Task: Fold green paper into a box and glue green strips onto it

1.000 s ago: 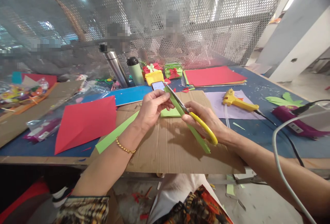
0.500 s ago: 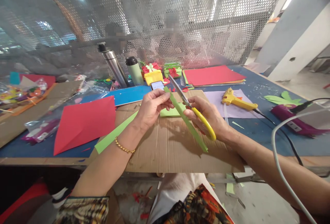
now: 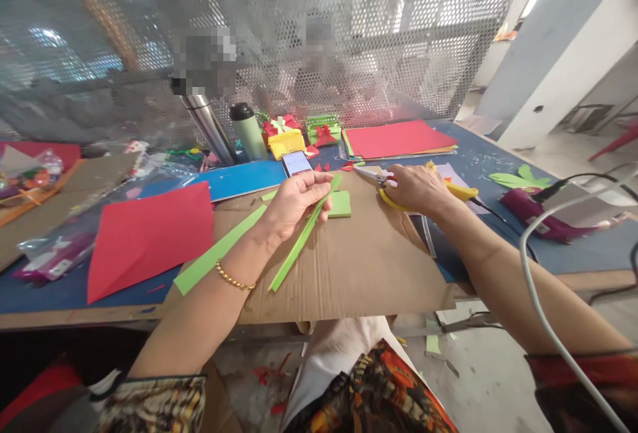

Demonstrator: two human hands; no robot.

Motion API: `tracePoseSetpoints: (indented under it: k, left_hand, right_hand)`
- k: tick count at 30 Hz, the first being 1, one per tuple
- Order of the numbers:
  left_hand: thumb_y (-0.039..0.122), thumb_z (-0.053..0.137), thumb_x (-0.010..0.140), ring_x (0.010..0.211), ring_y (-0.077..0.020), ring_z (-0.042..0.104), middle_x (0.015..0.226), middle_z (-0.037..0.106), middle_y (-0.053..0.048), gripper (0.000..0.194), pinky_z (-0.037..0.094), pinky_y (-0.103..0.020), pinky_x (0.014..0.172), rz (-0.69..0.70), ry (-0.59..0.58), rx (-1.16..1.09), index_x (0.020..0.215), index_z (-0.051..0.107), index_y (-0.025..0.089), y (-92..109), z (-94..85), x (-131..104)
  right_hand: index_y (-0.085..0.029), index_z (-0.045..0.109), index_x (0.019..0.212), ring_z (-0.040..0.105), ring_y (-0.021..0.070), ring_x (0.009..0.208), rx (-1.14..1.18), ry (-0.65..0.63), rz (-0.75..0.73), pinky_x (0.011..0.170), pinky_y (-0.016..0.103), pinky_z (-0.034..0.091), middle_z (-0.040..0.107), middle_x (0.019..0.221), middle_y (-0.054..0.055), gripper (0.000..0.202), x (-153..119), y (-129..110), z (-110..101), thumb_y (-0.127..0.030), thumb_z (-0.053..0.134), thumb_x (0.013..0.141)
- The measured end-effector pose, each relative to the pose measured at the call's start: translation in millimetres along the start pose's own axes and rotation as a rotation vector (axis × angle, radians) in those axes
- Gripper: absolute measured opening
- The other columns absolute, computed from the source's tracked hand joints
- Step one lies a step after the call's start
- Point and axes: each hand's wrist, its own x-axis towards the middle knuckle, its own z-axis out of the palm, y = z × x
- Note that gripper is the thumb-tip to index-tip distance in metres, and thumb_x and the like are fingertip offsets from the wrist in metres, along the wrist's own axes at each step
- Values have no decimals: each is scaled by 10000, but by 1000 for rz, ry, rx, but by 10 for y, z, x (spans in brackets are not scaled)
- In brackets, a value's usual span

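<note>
Slim, seemingly creased green paper strip [image 3: 298, 244].

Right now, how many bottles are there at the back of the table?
2. The steel bottle is at the back left, near the mesh; the green bottle is just right of it, behind and left of the phone. Neither is fully hidden.

Cardboard [image 3: 359, 273] on tabletop [image 3: 573, 260], past front edge | strip [image 3: 296, 247] in left hand [image 3: 299, 204], over cardboard | scissors [image 3: 369, 174] under right hand [image 3: 416, 187] | sheet [image 3: 154, 240] left | glue gun [image 3: 462, 190], power strip [image 3: 543, 217] right | phone [image 3: 298, 163] behind cardboard | tumbler [image 3: 250, 135] right of flask [image 3: 213, 133]
</note>
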Motion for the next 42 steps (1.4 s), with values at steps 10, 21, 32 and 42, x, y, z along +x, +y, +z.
tracePoseSetpoints:
  k: [10, 21, 32, 42]
  left_hand:
    - [164, 715, 930, 423, -92, 608, 593, 686, 14, 161, 475, -184, 449, -41, -109, 208, 988, 566, 143, -36, 26, -18]
    - [314, 766, 926, 463, -92, 617, 626, 688, 17, 270, 467, -175, 455, 5, -190, 408, 1041, 588, 146, -37, 65, -72]
    - [83, 644, 947, 450, -93, 634, 559, 683, -22, 269, 500, -174, 462, -199, -189, 592, 680, 643, 114, 102, 16, -66]
    - [131, 706, 885, 391, -82, 592, 514, 679, -31, 271, 446, -152, 417, -211, -243, 593, 621, 643, 128, 138, -53, -79]
  right_hand:
    - [-179, 774, 1107, 673, 337, 1086, 34, 143, -64, 850, 410, 459, 756, 1147, 182, 334, -61, 60, -68, -292, 504, 946]
    - [-169, 664, 695, 444, 70, 492, 1132, -186, -571, 464, 231, 301, 542, 545, -41, 434, -265, -328, -44, -570, 709, 854]
    - [-172, 639, 696, 519, 87, 501, 1104, -18, -495, 483, 234, 364, 592, 562, -19, 309, -208, -319, 52, -419, 715, 864]
    - [-181, 652, 761, 524, 119, 575, 913, 98, -539, 585, 275, 386, 604, 632, -3, 220, -240, -315, 63, -310, 614, 934]
